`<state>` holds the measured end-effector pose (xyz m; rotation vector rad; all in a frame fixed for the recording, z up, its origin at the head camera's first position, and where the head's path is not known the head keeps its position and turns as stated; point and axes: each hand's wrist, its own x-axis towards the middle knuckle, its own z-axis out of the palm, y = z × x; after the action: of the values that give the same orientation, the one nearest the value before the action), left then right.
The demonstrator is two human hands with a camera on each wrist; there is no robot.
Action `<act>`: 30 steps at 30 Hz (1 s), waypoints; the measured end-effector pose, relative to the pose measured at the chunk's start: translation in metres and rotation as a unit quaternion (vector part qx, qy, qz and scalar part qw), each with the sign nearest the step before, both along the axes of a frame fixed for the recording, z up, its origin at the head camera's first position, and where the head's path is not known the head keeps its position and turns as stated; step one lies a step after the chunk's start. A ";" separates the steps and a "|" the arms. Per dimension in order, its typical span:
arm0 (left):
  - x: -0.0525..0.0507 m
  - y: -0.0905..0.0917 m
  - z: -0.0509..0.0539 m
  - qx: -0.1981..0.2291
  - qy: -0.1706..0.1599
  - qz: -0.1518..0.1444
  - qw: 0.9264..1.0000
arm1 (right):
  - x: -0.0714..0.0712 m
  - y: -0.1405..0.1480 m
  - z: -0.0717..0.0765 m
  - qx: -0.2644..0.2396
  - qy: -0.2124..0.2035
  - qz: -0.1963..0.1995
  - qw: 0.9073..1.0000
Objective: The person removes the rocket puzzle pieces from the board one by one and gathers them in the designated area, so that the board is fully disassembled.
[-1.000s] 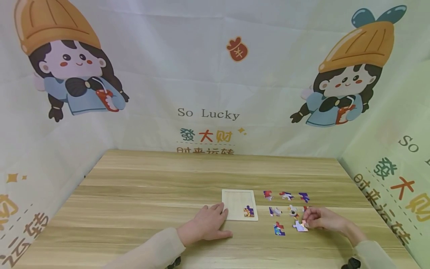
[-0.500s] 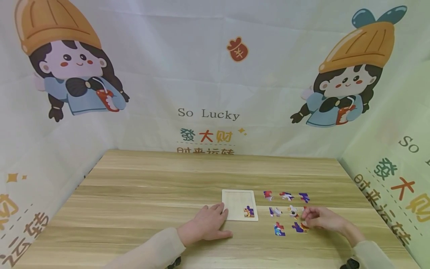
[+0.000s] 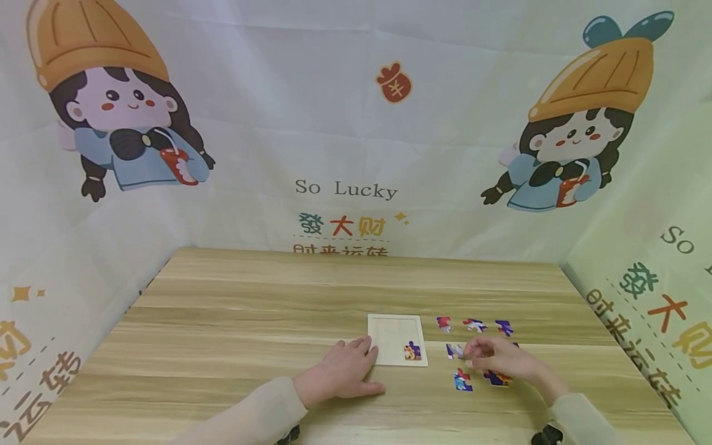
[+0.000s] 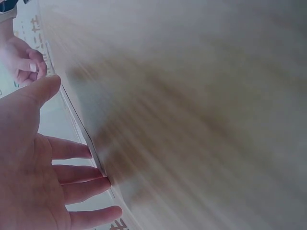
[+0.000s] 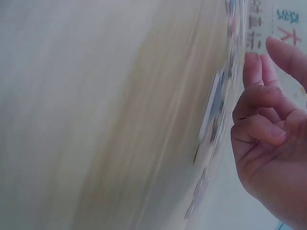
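Observation:
My left hand (image 3: 346, 369) lies with straight, spread fingers at the left edge of a pale wooden puzzle tray (image 3: 387, 358), its fingertips touching the frame. One purple and yellow jigsaw piece (image 3: 412, 351) sits in the tray's lower right corner. To the right of the tray my right hand (image 3: 503, 356) hovers over the loose jigsaw pieces, covering the middle of the group. In the right wrist view, the right hand's thumb stands apart from the bent fingers (image 5: 259, 103), with nothing seen between them. A purple and orange jigsaw piece (image 3: 497, 377) shows just below this hand.
Other loose pieces lie in rough rows: a red one (image 3: 444, 324), a white and red one (image 3: 474, 324), a purple one (image 3: 504, 327), a white and purple one (image 3: 455, 351), and a red and blue one (image 3: 462, 380). A printed cloth (image 3: 356, 154) stands behind the wooden table (image 3: 250, 309).
My right hand has let go of the purple and orange jigsaw piece, which tipped flat onto the table, and has moved left over the middle pieces. The left hand stays put.

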<state>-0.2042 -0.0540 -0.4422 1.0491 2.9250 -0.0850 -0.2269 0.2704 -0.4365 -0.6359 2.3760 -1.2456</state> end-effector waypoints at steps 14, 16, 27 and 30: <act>0.001 0.001 0.002 0.000 -0.006 0.003 1.000 | -0.009 -0.049 -0.003 0.022 0.085 -0.005 0.996; 0.001 0.001 0.002 -0.001 -0.006 0.003 1.000 | -0.009 -0.055 -0.001 0.032 0.096 -0.011 0.995; 0.001 0.000 0.001 0.000 -0.010 0.004 1.000 | -0.015 -0.082 0.003 0.069 0.139 -0.012 0.988; 0.000 0.000 0.001 -0.001 -0.008 0.002 1.000 | -0.017 -0.085 0.002 0.073 0.143 -0.005 0.987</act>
<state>-0.2040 -0.0539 -0.4417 1.0370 2.9120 -0.0790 -0.2435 0.1854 -0.4345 -0.8024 2.6774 -1.0281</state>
